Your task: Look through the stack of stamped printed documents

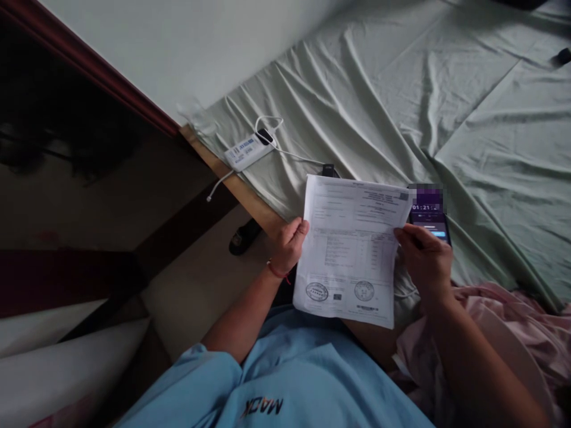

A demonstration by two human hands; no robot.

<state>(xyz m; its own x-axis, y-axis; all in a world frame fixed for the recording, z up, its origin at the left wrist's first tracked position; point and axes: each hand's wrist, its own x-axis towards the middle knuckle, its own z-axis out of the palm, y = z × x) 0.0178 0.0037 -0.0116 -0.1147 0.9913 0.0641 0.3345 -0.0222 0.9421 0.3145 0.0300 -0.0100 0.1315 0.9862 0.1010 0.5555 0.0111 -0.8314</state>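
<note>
A white printed sheet of paper (343, 238), with a table of text and round stamps near its bottom, is held up over my lap. My left hand (289, 245) pinches its left edge between thumb and curled fingers; a red string circles that wrist. At the right edge, my right hand (426, 258) grips the sheet with thumb and fingers. Just behind the right hand lies a phone (430, 214) with a lit screen showing a timer, partly covered by the hand and the paper.
A pale green sheet (379, 101) covers the bed, whose wooden edge (241, 184) runs at the left. On it lie a white labelled box (250, 153) and a white cable (297, 156). Pink cloth (504, 321) is bunched at my right. A dark shoe (243, 238) is on the floor.
</note>
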